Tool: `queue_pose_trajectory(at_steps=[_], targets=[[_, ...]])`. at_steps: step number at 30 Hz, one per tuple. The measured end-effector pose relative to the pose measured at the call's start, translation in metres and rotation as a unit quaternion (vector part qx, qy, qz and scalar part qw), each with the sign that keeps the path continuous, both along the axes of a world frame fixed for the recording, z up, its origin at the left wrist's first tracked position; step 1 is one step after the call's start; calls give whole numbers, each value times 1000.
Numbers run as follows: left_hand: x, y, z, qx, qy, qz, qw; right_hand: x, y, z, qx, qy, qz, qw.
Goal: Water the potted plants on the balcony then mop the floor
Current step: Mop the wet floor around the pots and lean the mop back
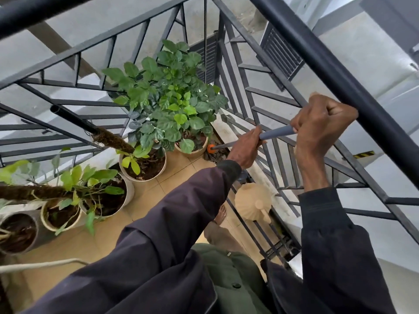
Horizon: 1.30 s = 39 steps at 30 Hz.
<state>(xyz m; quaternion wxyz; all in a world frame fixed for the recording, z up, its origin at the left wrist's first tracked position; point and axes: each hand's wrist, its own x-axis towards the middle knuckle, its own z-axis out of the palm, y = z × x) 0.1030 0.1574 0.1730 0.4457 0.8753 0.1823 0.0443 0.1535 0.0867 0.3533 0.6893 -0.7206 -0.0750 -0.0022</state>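
Your right hand (322, 123) is clenched round the top end of the long grey mop handle (276, 133). It sits at about 2 o'clock in the view, close under the thick black top rail (342, 79). Your left hand (246, 148) grasps the same handle lower down, toward 8 o'clock from the right hand. A short stretch of grey shaft shows bare between the two.

Past your left hand the shaft thins and runs toward 9 o'clock to an orange collar (211, 148). There the dark stringy mop head (216, 156) lies on the tan tiled floor (158, 196), in the corner at the foot of the railing. It is just beside the round cream pot (195, 153) of the bushy green-leaved plant (167, 105), which fills the view toward 12 o'clock.

At 8 o'clock from that pot stands a second cream pot (142, 172) of dark soil with a brown fibre pole leaning out of it. More potted plants continue toward 8 o'clock along the left railing.

The beige plastic watering can (252, 205) stands on the floor at 6 o'clock from your left hand, against the foot of the right railing. Neither hand touches it. Your bare foot (221, 215) is just beside it on its 9 o'clock side.
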Motion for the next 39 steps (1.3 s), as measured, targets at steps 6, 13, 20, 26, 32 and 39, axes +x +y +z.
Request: queue_pose_trajectory(at_steps=[6,13,20,26,32,39], targets=[[-50,-9,-1,42,6,-24,999,-49,-5,7,24,33,-25,999],[-145,-4,-3,51,23,-32,998,-116,-7,-4,43,76,4,996],[-245,7,-21,100,10,-1,995,-190,-5,-27,56,72,72,993],[-263,27,1,144,-95,46,984,-218,20,8,90,-28,147,985],[-238,51,-9,149,-128,114,974,-226,49,9,98,-89,178,975],[-240,84,-47,34,-10,118,992,-242,67,-46,20,-30,160,986]])
